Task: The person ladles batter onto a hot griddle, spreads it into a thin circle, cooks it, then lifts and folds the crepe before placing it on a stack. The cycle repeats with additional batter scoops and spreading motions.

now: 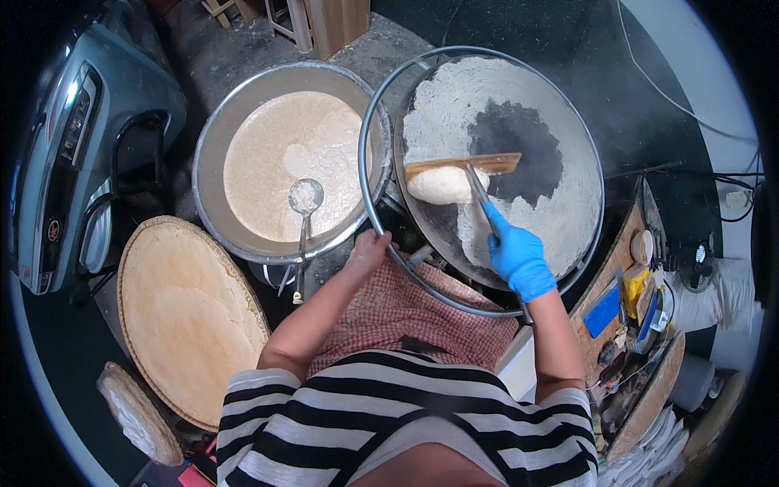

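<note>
My right hand (pixel 519 256), in a blue glove, is closed round the handle of a wooden batter spreader (pixel 497 162). Its blade lies across the round griddle (pixel 519 134), with a thick pale lump of batter (pixel 442 187) against its near side. A thin, uneven layer of batter (pixel 560 231) coats much of the plate, leaving a dark bare patch around the middle. My bare left hand (pixel 372 250) has its fingers round the metal ring (pixel 365 154) that encircles the griddle. Left of it, a ladle (pixel 306 199) rests in a large metal pot (pixel 213 101) of batter.
A large round flatbread (pixel 191 325) lies on a woven tray (pixel 126 284) at the left. Beside it stands a grey-green machine (pixel 97 146). To the right, a cluttered board (pixel 604 300) bears a blue rectangular item (pixel 602 310). Wooden stools (pixel 341 24) stand beyond the pot.
</note>
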{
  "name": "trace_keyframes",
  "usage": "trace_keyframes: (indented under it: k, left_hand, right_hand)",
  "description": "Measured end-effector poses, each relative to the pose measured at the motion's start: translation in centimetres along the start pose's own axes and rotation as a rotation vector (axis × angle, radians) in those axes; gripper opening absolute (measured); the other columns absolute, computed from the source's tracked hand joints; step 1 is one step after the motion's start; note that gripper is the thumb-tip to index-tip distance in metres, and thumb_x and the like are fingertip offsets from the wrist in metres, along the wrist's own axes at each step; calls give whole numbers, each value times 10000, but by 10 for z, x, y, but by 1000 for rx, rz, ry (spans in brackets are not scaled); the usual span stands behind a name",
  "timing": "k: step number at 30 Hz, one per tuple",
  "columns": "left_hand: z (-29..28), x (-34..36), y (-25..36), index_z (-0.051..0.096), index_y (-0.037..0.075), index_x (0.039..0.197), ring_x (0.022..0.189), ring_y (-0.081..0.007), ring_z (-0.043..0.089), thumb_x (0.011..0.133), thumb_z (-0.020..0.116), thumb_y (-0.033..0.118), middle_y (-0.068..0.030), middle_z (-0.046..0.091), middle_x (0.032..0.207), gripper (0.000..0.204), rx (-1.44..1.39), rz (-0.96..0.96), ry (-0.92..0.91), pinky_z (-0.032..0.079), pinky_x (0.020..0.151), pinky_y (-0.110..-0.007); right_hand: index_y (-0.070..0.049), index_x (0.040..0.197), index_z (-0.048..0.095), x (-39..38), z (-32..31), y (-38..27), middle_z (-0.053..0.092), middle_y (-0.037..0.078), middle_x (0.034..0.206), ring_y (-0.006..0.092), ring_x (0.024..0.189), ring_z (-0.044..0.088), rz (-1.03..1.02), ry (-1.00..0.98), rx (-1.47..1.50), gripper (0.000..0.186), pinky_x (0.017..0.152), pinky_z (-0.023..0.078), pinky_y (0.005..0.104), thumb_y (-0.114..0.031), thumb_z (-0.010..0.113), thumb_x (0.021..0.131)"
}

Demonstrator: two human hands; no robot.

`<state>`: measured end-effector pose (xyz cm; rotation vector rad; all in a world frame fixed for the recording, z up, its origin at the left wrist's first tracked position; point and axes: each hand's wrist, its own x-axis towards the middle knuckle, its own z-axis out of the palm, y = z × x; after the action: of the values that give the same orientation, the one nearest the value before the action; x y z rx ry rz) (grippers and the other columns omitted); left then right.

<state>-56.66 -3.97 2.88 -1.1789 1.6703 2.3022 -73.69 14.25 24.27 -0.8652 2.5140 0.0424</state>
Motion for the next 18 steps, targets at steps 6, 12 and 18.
trace_keyframes:
  k: [6,12,18]
  left_hand:
    - [-25,31,47,523,0,938,679,-170,604,920,480,254,-96,620,837,258,-86,53,89,496,590,-284]
    - [3,-16,15,510,14,1016,752,-158,573,906,509,280,-84,591,867,287,-174,32,27,471,656,-270]
    - [37,-52,-7,521,6,971,646,-135,561,885,524,188,-53,607,819,202,-43,46,107,451,570,-249]
  right_hand:
    - [-260,1344,352,57,-4,3,610,198,954,370,828,594,-109,163,123,561,737,472,428,-180,541,822]
    - [-218,1247,504,128,-19,35,594,142,1108,276,976,592,-400,158,311,451,859,452,339,-97,550,815]
    - [-160,1183,569,153,-56,106,614,116,1097,221,939,600,-384,66,397,416,849,445,307,-18,542,793]
